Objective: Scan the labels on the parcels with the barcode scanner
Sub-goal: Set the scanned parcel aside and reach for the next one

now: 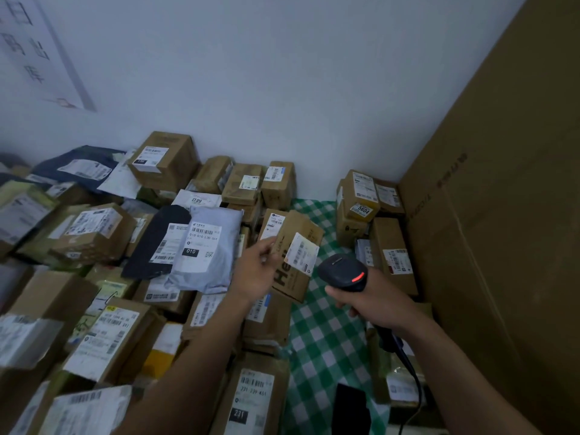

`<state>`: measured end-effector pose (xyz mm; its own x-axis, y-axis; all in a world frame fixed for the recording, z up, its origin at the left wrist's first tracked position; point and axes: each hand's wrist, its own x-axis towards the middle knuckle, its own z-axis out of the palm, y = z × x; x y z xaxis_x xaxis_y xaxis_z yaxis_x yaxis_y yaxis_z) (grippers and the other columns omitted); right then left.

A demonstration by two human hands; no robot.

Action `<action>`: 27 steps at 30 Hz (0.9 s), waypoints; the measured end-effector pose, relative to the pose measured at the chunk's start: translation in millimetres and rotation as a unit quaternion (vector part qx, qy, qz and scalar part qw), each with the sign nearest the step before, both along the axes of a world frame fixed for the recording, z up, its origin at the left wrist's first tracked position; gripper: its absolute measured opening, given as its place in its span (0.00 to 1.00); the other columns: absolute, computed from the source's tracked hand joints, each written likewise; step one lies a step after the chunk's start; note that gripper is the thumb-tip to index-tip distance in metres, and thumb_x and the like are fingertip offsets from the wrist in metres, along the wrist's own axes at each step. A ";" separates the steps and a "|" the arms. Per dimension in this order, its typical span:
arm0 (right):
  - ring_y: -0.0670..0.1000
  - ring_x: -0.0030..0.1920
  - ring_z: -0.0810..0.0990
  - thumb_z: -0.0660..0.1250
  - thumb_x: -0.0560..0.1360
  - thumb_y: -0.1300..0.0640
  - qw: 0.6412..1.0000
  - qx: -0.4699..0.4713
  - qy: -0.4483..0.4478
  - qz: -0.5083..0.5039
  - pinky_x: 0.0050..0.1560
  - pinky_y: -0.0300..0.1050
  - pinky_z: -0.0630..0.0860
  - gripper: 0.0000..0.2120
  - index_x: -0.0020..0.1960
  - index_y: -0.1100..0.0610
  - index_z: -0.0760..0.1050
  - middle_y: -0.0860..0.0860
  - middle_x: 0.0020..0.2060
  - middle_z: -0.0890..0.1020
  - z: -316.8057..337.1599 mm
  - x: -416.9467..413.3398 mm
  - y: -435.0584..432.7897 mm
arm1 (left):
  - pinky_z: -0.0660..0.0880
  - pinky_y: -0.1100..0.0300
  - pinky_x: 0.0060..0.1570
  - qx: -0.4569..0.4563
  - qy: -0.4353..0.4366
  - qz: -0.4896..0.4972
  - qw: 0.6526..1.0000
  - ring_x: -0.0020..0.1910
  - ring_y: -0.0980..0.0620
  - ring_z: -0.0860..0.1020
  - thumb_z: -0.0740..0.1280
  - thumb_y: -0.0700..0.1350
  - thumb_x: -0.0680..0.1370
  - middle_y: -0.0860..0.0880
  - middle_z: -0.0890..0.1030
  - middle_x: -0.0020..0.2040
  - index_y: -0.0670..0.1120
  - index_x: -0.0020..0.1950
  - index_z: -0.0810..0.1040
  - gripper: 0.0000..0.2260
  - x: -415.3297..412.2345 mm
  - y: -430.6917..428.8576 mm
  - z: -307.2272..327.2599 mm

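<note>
Left hand (257, 274) grips a box (295, 277), its label (303, 254) beside the scanner (343, 273) clutched in the right hand (373, 304). Many parcels (94, 233) left of the box likely await scanning.

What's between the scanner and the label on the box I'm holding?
Nothing. In the head view, only a narrow bare gap separates scanner and label, green checked cloth showing beneath.

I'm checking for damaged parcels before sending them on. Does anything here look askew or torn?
The label on the box in the left hand sits crooked and seems to lift off at its edge. The other parcels lie heaped at all angles; no tear or spill shows.
</note>
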<state>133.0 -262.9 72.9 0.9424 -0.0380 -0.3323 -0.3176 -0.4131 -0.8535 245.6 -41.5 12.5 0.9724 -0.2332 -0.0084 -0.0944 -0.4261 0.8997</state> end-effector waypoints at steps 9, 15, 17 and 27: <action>0.41 0.39 0.84 0.75 0.76 0.49 0.999 0.041 0.028 0.019 0.36 0.35 0.77 0.09 0.55 0.41 0.80 0.45 0.40 0.87 -25.4 -1.7 23.0 | 0.76 0.66 0.56 0.120 0.001 0.085 0.989 0.59 0.50 0.80 0.55 0.37 0.85 0.50 0.78 0.60 0.51 0.78 0.68 0.22 -93.2 18.5 -58.1; 0.37 0.33 0.81 0.75 0.77 0.51 0.998 0.041 0.036 0.029 0.35 0.33 0.76 0.10 0.57 0.42 0.79 0.46 0.42 0.87 -27.4 -5.9 25.1 | 0.61 0.43 0.77 0.282 0.003 0.090 0.955 0.79 0.38 0.57 0.63 0.44 0.83 0.40 0.55 0.82 0.51 0.83 0.53 0.31 -92.4 8.3 -79.1; 0.38 0.35 0.82 0.75 0.77 0.51 0.998 0.043 0.041 0.024 0.36 0.34 0.77 0.11 0.59 0.44 0.79 0.47 0.42 0.87 -28.0 -7.2 22.6 | 0.50 0.47 0.79 0.323 -0.014 0.040 0.946 0.82 0.40 0.51 0.63 0.49 0.84 0.41 0.53 0.83 0.50 0.84 0.50 0.32 -90.1 -2.4 -74.0; 0.50 0.39 0.83 0.75 0.76 0.46 0.995 0.074 0.052 -0.039 0.44 0.48 0.79 0.07 0.54 0.43 0.81 0.50 0.43 0.88 -20.7 12.1 1.9 | 0.52 0.46 0.79 0.324 0.069 -0.039 0.943 0.83 0.43 0.47 0.65 0.47 0.81 0.44 0.52 0.84 0.49 0.82 0.55 0.31 -75.5 -8.8 -75.1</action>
